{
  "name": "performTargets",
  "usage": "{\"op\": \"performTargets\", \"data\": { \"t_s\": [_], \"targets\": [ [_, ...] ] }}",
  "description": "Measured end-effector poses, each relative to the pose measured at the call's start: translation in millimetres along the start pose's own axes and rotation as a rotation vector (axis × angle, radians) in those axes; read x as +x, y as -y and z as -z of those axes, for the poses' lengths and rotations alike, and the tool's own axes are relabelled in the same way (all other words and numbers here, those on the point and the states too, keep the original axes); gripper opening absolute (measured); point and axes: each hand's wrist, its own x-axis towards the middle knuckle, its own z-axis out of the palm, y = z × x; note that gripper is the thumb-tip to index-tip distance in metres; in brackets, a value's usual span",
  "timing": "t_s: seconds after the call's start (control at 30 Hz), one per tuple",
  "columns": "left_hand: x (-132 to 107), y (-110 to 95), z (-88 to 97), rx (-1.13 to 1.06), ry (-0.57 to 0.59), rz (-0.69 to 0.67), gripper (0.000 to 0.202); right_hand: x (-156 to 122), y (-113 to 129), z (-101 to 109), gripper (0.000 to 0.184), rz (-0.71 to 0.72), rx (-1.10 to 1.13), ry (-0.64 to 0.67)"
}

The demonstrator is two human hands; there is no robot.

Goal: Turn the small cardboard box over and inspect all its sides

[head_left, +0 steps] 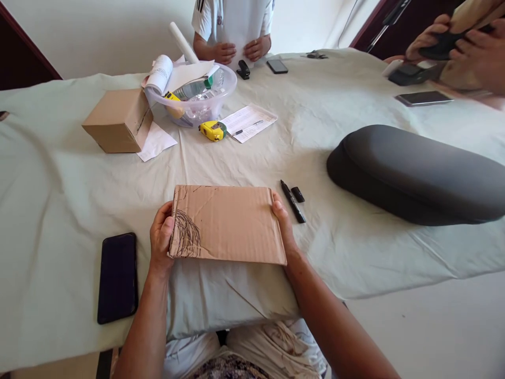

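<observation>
Between my two hands is a flat brown cardboard box (232, 223), held by its short sides near the table's front edge. Black scribbled pen lines cover its left end. My left hand (161, 237) grips the left side, thumb on the edge and fingers partly hidden behind. On the right side, my right hand (283, 223) is closed round the edge with its thumb near the upper corner. Just right of that hand lie an uncapped black marker (292, 201) and its separate cap (298, 194). A dark phone (117, 278) rests left of my left forearm.
A large dark padded case (418, 173) takes up the right side. Farther back are a cardboard box (118, 120), a filled plastic basin (226, 89), a yellow tape measure (212, 130) and a paper sheet (252, 123). One person stands opposite; another person's hands show at top right.
</observation>
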Motion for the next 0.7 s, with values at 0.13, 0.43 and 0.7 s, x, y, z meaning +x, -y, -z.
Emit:
{"op": "performTargets", "data": {
  "t_s": [0.13,0.43,0.7],
  "targets": [
    [-0.1,-5.8,-4.6,-0.035,-0.013,0.036,0.048,4.4,-4.3,2.7,0.052,0.032,-0.020,0.006],
    [4.6,-2.0,-1.8,-0.048,-0.009,-0.010,0.044,13.8,-9.0,3.6,0.047,0.061,-0.068,0.038],
    [-9.3,-14.1,2.8,-0.057,0.020,0.017,0.050,11.1,18.9,-6.5,0.049,0.081,-0.142,0.089]
  ]
}}
